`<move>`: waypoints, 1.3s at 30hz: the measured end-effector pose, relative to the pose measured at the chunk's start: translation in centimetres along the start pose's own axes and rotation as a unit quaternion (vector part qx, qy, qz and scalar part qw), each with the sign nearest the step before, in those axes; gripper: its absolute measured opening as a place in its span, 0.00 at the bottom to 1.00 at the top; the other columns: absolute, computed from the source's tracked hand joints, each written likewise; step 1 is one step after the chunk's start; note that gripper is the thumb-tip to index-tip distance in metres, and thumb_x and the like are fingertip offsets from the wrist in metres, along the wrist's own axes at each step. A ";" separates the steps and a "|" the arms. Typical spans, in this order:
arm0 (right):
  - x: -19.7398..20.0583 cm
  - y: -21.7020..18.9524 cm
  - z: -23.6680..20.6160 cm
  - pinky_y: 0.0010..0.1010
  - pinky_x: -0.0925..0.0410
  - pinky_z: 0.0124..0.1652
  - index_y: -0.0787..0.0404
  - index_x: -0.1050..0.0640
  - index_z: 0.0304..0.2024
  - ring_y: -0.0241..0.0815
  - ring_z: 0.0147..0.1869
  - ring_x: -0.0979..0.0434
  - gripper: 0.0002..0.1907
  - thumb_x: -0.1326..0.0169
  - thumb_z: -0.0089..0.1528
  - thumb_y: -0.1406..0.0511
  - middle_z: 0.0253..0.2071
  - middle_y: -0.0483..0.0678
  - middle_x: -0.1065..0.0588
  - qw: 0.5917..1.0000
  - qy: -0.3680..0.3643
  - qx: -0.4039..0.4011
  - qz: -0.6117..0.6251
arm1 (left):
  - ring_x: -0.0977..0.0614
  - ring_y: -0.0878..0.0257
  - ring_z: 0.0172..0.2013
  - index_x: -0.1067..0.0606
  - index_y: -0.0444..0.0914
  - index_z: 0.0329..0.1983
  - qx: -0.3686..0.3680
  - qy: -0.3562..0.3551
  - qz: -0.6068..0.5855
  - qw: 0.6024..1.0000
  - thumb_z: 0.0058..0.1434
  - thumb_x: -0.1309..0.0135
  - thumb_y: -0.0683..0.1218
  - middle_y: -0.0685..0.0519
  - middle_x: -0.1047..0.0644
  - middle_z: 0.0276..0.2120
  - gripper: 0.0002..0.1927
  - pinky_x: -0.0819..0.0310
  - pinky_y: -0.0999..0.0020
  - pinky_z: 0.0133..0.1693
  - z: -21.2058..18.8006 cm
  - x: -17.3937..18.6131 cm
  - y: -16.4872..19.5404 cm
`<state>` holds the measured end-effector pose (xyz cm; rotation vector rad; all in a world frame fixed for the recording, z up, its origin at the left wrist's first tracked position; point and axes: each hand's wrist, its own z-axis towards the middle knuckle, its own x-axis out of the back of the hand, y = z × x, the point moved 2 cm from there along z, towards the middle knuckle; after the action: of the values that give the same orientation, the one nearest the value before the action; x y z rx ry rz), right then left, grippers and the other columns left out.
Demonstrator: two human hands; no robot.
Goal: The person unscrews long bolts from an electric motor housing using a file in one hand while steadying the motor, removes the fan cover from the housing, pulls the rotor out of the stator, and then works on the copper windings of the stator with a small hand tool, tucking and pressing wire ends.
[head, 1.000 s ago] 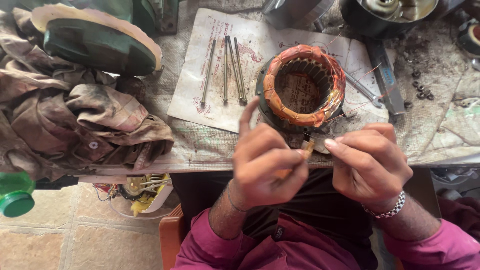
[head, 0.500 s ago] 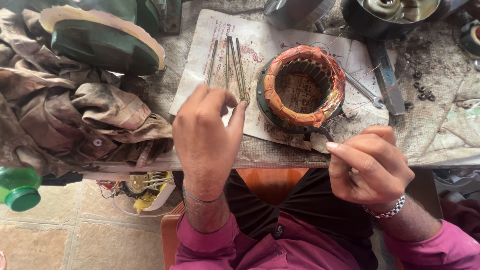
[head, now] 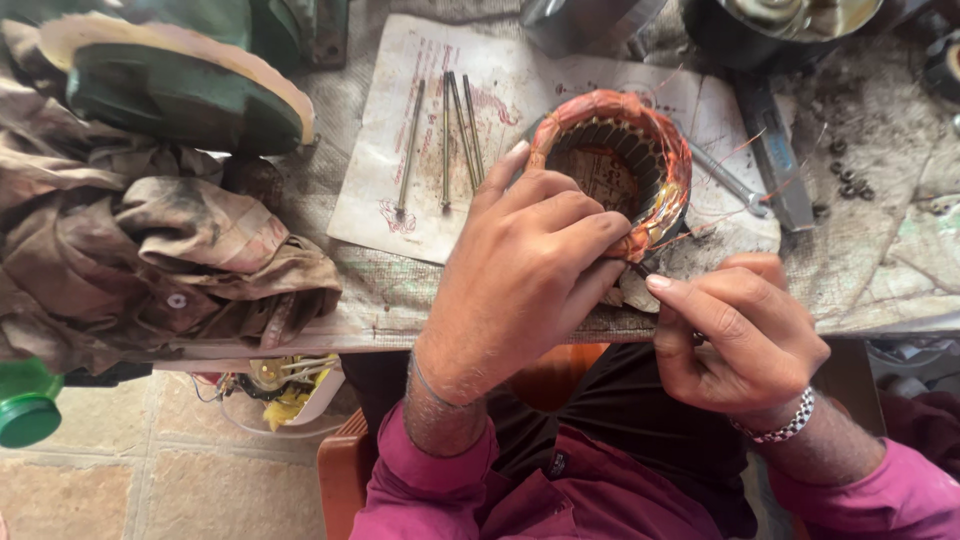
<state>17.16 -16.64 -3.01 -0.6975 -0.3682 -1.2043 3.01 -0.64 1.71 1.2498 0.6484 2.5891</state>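
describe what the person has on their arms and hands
Both hands are bare, without gloves. The left hand comes out of a magenta sleeve pushed up the forearm. The right hand wears a silver beaded bracelet at the wrist, above a matching magenta sleeve.

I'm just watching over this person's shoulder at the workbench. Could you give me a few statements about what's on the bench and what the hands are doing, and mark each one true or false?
1. The left hand rests on the round motor stator with orange-red copper windings. True.
2. The four thin metal rods lie on bare floor tiles. False: they lie on the white paper sheet on the bench.
3. The right hand wears a silver bead bracelet at the wrist. True.
4. The heap of dirty brown rags lies to the right of the stator. False: it lies to its left.
5. A green plastic cap shows at the left edge, below the bench. True.
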 end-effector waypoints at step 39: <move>-0.1 -0.5 0.5 0.32 0.31 0.37 0.62 0.17 0.46 0.45 0.36 0.27 0.18 0.38 0.56 0.81 0.34 0.46 0.26 1.000 -0.022 0.006 -0.016 | 0.19 0.58 0.50 0.24 0.40 0.52 -0.001 0.070 -0.053 0.996 0.66 0.41 0.38 0.56 0.21 0.42 0.12 0.38 0.50 0.68 -0.4 -1.0 0.0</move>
<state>16.75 -16.37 -2.54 -0.7110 -0.4242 -1.2183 3.28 -1.11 0.77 1.0122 0.7167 2.6053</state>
